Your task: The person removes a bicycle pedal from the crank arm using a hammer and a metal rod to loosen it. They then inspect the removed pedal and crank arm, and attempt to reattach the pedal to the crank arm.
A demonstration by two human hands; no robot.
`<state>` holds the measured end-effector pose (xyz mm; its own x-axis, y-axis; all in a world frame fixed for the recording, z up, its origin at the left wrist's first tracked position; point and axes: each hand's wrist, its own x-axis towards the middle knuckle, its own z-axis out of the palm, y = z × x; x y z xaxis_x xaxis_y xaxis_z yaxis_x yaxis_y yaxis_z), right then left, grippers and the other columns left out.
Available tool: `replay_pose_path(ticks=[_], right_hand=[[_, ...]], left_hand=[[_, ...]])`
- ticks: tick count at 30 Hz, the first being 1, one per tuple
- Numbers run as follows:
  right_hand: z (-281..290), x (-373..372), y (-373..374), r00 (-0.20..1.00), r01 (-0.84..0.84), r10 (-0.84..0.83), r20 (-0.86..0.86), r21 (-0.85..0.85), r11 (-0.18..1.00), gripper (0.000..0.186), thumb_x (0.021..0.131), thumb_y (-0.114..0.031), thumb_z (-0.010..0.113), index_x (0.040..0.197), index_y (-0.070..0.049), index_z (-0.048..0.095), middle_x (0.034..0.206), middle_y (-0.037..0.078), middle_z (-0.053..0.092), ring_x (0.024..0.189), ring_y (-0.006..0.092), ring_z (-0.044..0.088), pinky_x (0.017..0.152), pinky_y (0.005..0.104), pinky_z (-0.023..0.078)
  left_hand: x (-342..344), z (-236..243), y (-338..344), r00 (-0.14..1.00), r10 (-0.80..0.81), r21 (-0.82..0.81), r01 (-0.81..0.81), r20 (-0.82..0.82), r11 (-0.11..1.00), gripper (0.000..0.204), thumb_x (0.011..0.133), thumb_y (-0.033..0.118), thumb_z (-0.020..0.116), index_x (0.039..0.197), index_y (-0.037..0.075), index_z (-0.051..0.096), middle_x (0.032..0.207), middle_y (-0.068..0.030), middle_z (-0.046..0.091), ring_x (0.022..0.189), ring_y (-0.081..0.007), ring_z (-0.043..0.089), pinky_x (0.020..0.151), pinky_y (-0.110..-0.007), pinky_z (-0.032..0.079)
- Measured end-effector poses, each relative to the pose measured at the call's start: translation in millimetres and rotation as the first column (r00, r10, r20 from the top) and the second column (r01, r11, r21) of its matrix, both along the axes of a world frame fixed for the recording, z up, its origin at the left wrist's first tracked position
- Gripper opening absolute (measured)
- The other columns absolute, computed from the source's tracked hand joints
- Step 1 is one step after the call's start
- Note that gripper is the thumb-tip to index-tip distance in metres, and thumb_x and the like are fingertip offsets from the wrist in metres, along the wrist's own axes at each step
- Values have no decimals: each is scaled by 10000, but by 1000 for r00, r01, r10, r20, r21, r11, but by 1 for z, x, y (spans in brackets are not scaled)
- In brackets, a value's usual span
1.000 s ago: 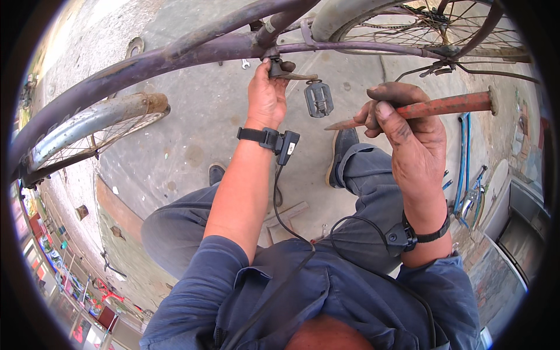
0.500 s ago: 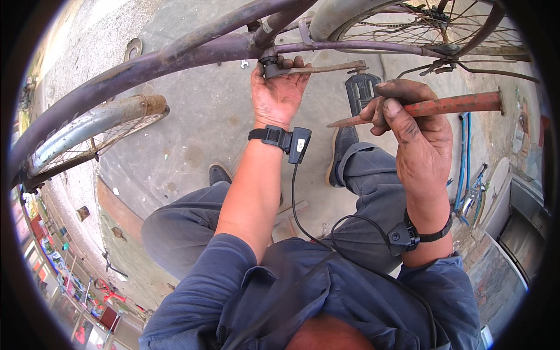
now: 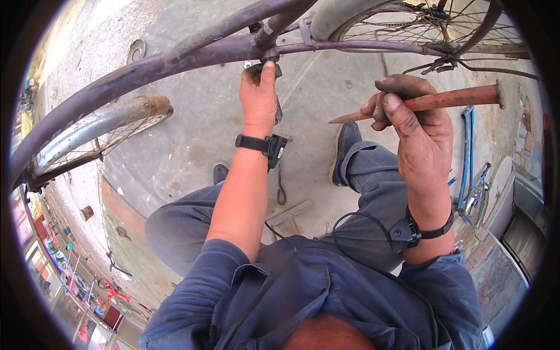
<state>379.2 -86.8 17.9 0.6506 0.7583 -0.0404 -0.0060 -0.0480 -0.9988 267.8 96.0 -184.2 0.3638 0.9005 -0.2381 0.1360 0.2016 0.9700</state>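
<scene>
The bicycle's purple frame (image 3: 210,52) crosses above my hands. My left hand (image 3: 258,96) is closed at the bottom bracket, its thumb pressed on the dark inner end of the crank (image 3: 274,71). Most of the crank is hidden by that hand, and a dark part shows beside my wrist. My right hand (image 3: 417,111) holds a red tapered punch (image 3: 461,99) off to the right, above my shoe. The punch's thin point faces left, and its worn, flattened head faces right. It is apart from the bicycle.
A rear wheel (image 3: 402,29) is at top right and a front wheel with a metal mudguard (image 3: 99,128) at left. A small wrench (image 3: 247,63) and a round metal piece (image 3: 136,50) lie on the concrete. A blue tube (image 3: 468,146) lies at right.
The crank has swung from pointing right to a position behind my left hand. That hand has turned over, from palm up to thumb on top. The right hand and punch have stayed nearly still.
</scene>
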Motion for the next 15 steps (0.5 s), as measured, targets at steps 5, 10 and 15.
replay_pose_path(ticks=[5, 10, 15], right_hand=[[1, -2, 3, 1000, -4, 4, -1, 4, 1000, 208, 1021, -101, 573, 1184, 20, 619, 877, 65, 625, 882, 166, 644, 715, 264, 490], [-1, -4, 1, 999, 12, -11, -50, 21, 1000, 190, 984, -35, 587, 1161, 27, 622, 1017, 72, 676, 873, 118, 654, 721, 247, 509], [-2, -3, -1, 1000, -10, 10, -15, 36, 999, 199, 1010, -73, 572, 1180, 21, 617, 927, 68, 638, 883, 153, 649, 717, 258, 499]], left_hand=[[15, 23, -5, 881, 122, 309, 29, -458, 950, 533, 833, 427, 790, 1001, -47, 612, 892, -168, 707, 836, -292, 684, 787, -391, 525], [18, 14, -8, 909, 157, 311, -32, -387, 950, 430, 866, 362, 754, 964, -25, 593, 910, -180, 713, 828, -348, 695, 781, -427, 532], [19, -7, -8, 979, 146, -45, -141, 140, 989, 374, 967, 318, 671, 1049, -36, 583, 924, -164, 709, 845, -302, 705, 776, -389, 562]])
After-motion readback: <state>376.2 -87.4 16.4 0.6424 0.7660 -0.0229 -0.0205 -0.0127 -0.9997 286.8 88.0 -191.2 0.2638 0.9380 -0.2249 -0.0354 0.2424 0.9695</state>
